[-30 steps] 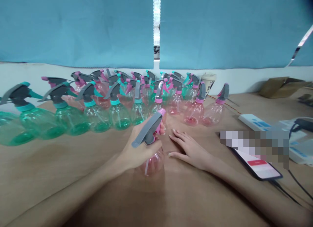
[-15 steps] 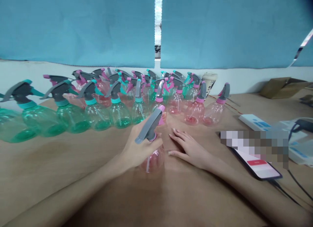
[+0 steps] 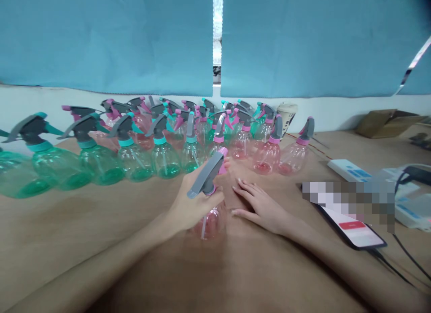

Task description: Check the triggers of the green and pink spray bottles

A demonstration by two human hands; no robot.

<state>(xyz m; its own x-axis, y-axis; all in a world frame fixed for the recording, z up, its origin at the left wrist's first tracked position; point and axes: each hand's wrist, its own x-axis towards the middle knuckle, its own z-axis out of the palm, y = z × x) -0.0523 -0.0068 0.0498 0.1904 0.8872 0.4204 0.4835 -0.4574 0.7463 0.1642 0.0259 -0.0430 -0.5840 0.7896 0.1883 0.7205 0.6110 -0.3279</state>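
Observation:
A clear pink spray bottle [image 3: 212,223] with a grey and pink trigger head stands upright on the table in front of me. My left hand [image 3: 191,194] is closed around its neck, just under the trigger head, from the left and far side; some of the fingers are hidden behind the bottle. To the right of it, my right hand [image 3: 261,203] lies on the tabletop with its fingers spread, apart from the bottle and holding nothing. Beyond my hands stand green spray bottles [image 3: 166,158] on the left and pink spray bottles [image 3: 267,156] on the right.
More spray bottles crowd behind the front row. A paper cup [image 3: 286,117] stands behind them. On the right lie a phone [image 3: 362,236] with a cable, a white power strip [image 3: 350,169] and a brown cardboard box [image 3: 387,123]. A blue curtain [image 3: 107,39] hangs behind the table [image 3: 84,232].
The view has shifted very slightly. Both hands and the held spray bottle stay practically where they were.

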